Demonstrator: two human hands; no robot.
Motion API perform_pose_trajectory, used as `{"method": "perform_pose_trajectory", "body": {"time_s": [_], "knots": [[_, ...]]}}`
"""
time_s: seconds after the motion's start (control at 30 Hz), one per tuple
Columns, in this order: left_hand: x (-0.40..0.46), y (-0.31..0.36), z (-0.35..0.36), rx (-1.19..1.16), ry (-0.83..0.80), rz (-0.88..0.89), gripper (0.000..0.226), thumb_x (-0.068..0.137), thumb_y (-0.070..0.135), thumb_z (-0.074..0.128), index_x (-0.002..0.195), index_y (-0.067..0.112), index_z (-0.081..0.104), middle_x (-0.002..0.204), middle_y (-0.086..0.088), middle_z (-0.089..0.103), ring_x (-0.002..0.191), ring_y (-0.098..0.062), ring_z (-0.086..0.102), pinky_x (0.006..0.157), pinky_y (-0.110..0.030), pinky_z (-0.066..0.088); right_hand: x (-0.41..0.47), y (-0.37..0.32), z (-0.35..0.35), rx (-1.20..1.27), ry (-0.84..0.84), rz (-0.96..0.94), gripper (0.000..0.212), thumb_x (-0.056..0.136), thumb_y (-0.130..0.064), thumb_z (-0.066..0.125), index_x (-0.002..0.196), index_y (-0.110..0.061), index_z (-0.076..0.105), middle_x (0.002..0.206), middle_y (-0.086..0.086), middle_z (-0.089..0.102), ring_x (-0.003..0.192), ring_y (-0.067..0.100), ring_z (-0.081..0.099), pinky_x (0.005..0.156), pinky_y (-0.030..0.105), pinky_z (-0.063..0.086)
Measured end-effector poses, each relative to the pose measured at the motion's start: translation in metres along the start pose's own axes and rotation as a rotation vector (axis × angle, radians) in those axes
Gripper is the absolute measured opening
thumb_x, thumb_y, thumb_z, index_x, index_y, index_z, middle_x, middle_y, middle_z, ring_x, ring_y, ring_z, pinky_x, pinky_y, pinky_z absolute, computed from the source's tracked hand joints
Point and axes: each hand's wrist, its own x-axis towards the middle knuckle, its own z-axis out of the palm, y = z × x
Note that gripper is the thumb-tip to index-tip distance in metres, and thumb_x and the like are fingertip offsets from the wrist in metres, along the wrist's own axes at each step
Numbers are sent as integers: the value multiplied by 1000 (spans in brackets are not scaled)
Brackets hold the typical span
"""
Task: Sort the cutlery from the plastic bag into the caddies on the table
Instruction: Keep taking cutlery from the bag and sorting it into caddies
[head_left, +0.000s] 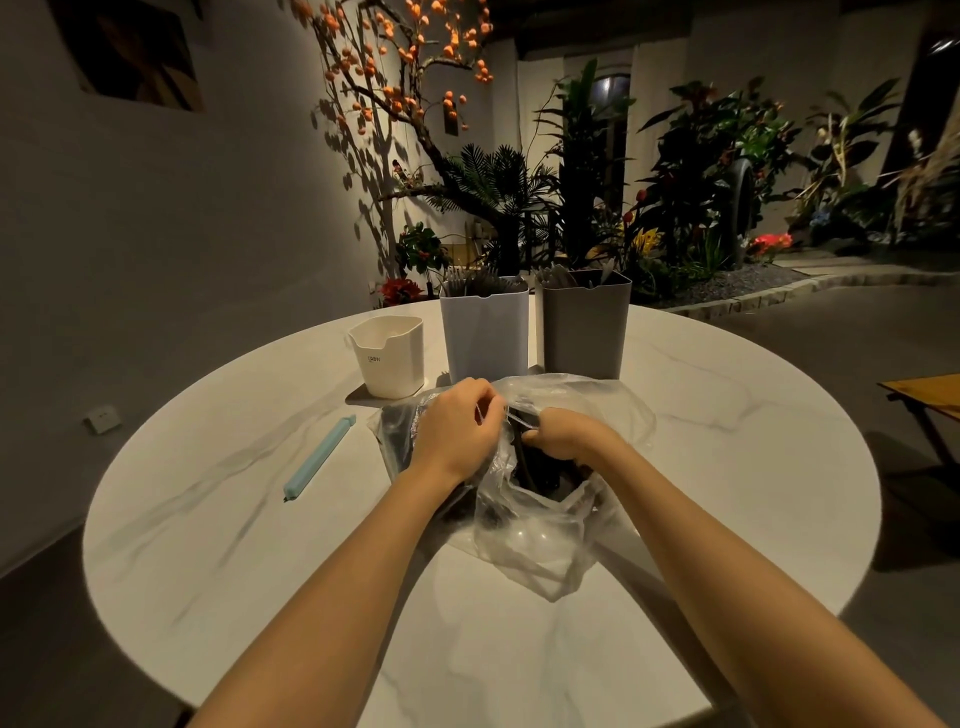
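Note:
A clear plastic bag (540, 535) lies in the middle of the round marble table (260, 545), with dark cutlery (535, 467) showing through its open mouth. My left hand (457, 431) pinches the bag's rim and holds it up. My right hand (566, 434) reaches into the opening, its fingers curled around dark cutlery handles. Behind the bag stand three caddies: a small cream one (389, 358) that looks empty, a tall light grey one (485, 332) and a tall darker grey one (584, 325), both with cutlery standing in them.
A light blue bag clip (319, 457) lies on the table left of the bag. Plants and an orange-fruited tree stand behind the table. A wooden stool edge (924, 395) shows at the right.

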Motion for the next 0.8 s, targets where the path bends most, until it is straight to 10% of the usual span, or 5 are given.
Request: {"method": "perform_pose_trajectory", "body": {"time_s": [0.23, 0.5, 0.8], "knots": [[-2, 0, -1, -2, -58, 140, 18, 91, 29, 58, 75, 22, 59, 72, 7, 58, 64, -6, 50, 61, -16, 39, -12, -3, -4, 504, -3, -25, 19, 102, -24, 41, 100, -8, 51, 89, 9, 54, 85, 21, 52, 76, 32, 46], [-2, -2, -3, -37, -74, 120, 12, 83, 25, 50, 75, 17, 52, 75, 1, 54, 69, -15, 50, 61, -33, 45, -11, 2, -4, 1598, -309, 224, 24, 100, -18, 40, 86, -4, 54, 69, 7, 56, 40, 11, 54, 38, 18, 45], [-2, -4, 2, 20, -80, -20, 24, 94, 9, 48, 116, 15, 56, 109, 0, 60, 95, -13, 57, 85, -28, 51, -28, 16, -18, 1694, -559, 90, 26, 102, -18, 33, 107, 4, 47, 63, 9, 52, 36, 8, 43, 33, 11, 34]]}}
